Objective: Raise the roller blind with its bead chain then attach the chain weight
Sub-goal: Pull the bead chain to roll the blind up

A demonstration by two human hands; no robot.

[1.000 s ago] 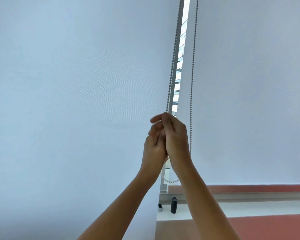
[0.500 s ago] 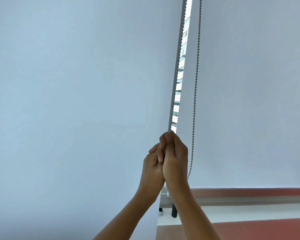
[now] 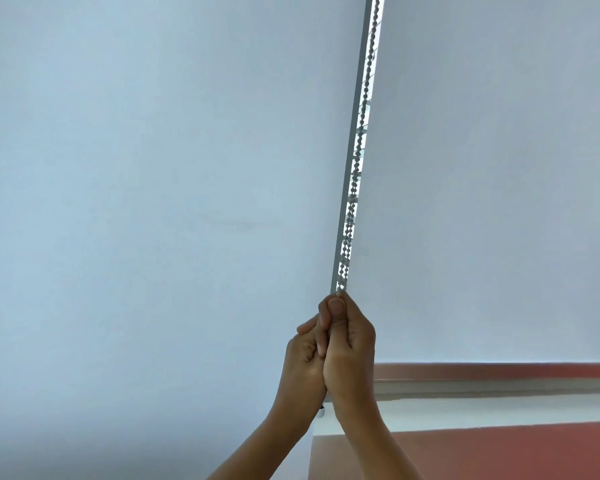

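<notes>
Pale window blinds fill almost the whole view: a left blind (image 3: 153, 202) that runs down past the bottom of the picture and a right blind (image 3: 499, 168) whose lower edge hangs just above a reddish strip (image 3: 499, 370). Between the two runs a narrow bright gap edged by a grey frame bar (image 3: 355, 133), and the bead chain (image 3: 352, 199) hangs taut inside that gap, slanting from the top of the picture down to the person's hands.

The right hand (image 3: 352, 341) is raised in front of the gap, thumb pointing up, and pinches the chain at its lowest visible point between thumb and curled fingers. The left hand (image 3: 302, 358) is pressed against it from the left, fingers curled in toward the right thumb; the chain below the pinch is hidden behind both hands, so whether the left hand grips it too cannot be told. Both bare forearms reach up from the bottom edge.

Under the reddish strip lies a white ledge (image 3: 499, 410), and below that a reddish surface (image 3: 499, 452). A small white object (image 3: 321, 414) peeks out between the wrists, too hidden to identify
</notes>
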